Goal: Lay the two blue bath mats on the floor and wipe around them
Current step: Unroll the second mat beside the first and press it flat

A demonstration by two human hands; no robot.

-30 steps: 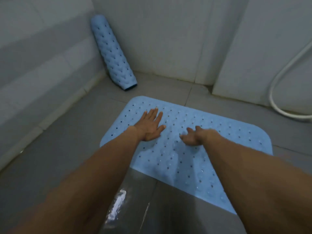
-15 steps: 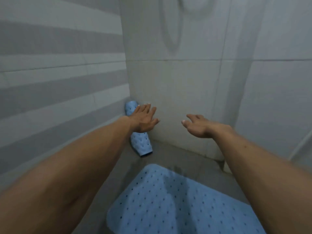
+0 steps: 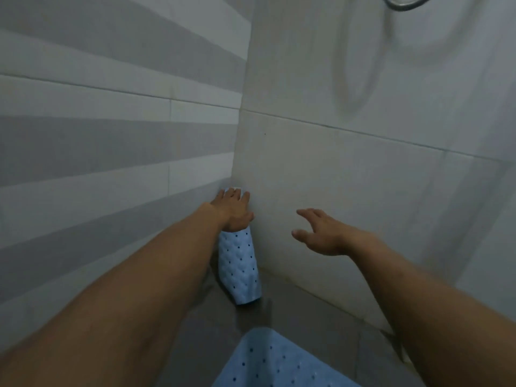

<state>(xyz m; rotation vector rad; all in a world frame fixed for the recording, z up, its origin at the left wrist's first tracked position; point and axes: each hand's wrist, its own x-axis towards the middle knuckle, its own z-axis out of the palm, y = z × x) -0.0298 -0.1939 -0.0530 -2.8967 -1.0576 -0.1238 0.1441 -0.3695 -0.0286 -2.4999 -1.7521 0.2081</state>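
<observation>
One blue bath mat (image 3: 279, 364), dotted with holes, lies flat on the floor at the bottom of the view. The second blue mat (image 3: 241, 269) is rolled up and leans upright in the corner where the two walls meet. My left hand (image 3: 233, 212) is on the upper end of this roll, fingers over its top and thumb on its right side. To the right of the roll, my right hand (image 3: 321, 234) hovers in front of the white wall with fingers spread and nothing in it.
A grey-and-white striped tiled wall (image 3: 97, 135) stands close on the left and a white tiled wall (image 3: 363, 177) ahead. A shower hose loop (image 3: 402, 4) hangs at the top right. The dark floor (image 3: 201, 331) between the two mats looks wet.
Both hands have lifted off the flat mat and my view has risen toward the corner. My left hand has reached the top of the rolled mat; the right hand follows beside it.
</observation>
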